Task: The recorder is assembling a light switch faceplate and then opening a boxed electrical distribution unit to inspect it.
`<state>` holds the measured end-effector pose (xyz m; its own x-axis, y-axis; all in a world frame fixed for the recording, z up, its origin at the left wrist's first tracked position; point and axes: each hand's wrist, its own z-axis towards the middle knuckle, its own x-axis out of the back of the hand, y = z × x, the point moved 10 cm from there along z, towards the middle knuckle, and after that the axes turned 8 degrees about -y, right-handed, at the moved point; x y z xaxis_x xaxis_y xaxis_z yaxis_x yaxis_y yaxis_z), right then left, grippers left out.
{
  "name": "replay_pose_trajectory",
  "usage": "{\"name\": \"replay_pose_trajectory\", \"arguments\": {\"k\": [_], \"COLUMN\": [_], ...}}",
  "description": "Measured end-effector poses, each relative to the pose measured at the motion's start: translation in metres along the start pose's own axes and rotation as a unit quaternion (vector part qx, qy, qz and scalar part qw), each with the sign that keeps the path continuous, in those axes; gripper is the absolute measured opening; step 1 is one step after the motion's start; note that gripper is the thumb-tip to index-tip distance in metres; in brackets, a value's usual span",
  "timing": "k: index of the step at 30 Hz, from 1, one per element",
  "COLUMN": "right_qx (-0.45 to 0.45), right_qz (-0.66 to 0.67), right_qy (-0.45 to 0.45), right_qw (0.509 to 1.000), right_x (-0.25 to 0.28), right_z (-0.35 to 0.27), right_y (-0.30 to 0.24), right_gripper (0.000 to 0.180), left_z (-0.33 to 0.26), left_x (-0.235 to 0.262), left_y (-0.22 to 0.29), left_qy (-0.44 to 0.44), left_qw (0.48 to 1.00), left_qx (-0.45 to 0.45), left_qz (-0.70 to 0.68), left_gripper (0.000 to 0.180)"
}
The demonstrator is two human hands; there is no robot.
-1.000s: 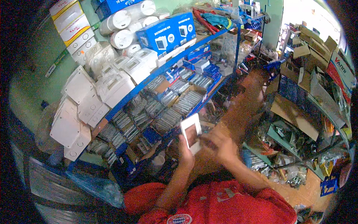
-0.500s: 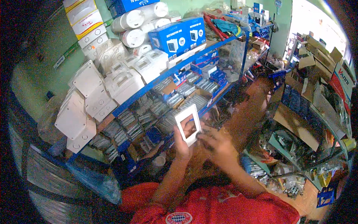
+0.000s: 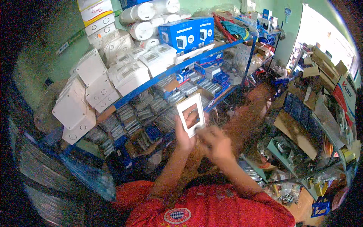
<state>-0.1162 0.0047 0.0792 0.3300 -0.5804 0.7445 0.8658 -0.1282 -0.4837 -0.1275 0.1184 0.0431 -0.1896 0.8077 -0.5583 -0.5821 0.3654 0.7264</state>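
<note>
Blue carton (image 3: 186, 36) on the top shelf: white product wording on both visible faces; white-and-red carton (image 3: 345, 90) at right: one large printed word. Green strip (image 3: 73, 41) on the wall has short dark lettering on its white end, and the crest (image 3: 177, 216) on the red shirt has a lettered ring. White-and-yellow box (image 3: 95, 12), upper left: small red lettering, blurred.

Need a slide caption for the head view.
Left hand holding a white rectangular frame, blurred right hand near its lower edge, before a stocked blue shelf.
</note>
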Motion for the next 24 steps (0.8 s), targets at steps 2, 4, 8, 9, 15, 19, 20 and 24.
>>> {"name": "replay_pose_trajectory", "arguments": {"k": [2, 4, 8, 9, 15, 19, 20, 24], "right_qx": [0.041, 0.020, -0.052, -0.023, 0.068, -0.025, -0.020, 0.019], "right_qz": [-0.044, -0.015, 0.015, 0.003, -0.027, 0.034, 0.034, 0.005], "right_qy": [-0.042, -0.010, -0.023, -0.043, -0.039, -0.097, -0.081, -0.118], "right_qw": [0.997, 1.000, 0.998, 0.999, 0.997, 0.994, 0.996, 0.993], "right_x": [-0.009, -0.008, -0.011, -0.018, -0.013, -0.034, -0.034, -0.061], "right_z": [-0.006, -0.004, -0.003, -0.003, 0.004, 0.005, 0.003, -0.018], "right_y": [-0.034, -0.019, 0.014, 0.009, -0.022, -0.005, 0.000, 0.019], "right_gripper": [0.042, 0.044, 0.051, 0.051, 0.054, 0.052, 0.050, 0.043], "left_z": [-0.008, -0.007, -0.006, -0.003, -0.005, -0.013, -0.015, -0.017], "left_x": [0.007, 0.014, 0.014, 0.017, 0.021, 0.043, 0.037, 0.054], "left_y": [-0.005, -0.003, -0.009, -0.013, -0.023, -0.064, -0.064, -0.068], "left_qy": [0.009, 0.037, 0.044, 0.029, 0.022, 0.008, 0.029, 0.053], "left_qw": [0.998, 0.998, 0.998, 0.999, 0.997, 0.995, 0.994, 0.995], "left_qx": [0.038, 0.023, 0.023, 0.029, 0.069, 0.079, 0.106, 0.085], "left_qz": [-0.046, -0.053, -0.048, -0.026, 0.020, -0.059, -0.027, -0.017], "left_gripper": [0.082, 0.080, 0.077, 0.076, 0.083, 0.085, 0.085, 0.083]}}
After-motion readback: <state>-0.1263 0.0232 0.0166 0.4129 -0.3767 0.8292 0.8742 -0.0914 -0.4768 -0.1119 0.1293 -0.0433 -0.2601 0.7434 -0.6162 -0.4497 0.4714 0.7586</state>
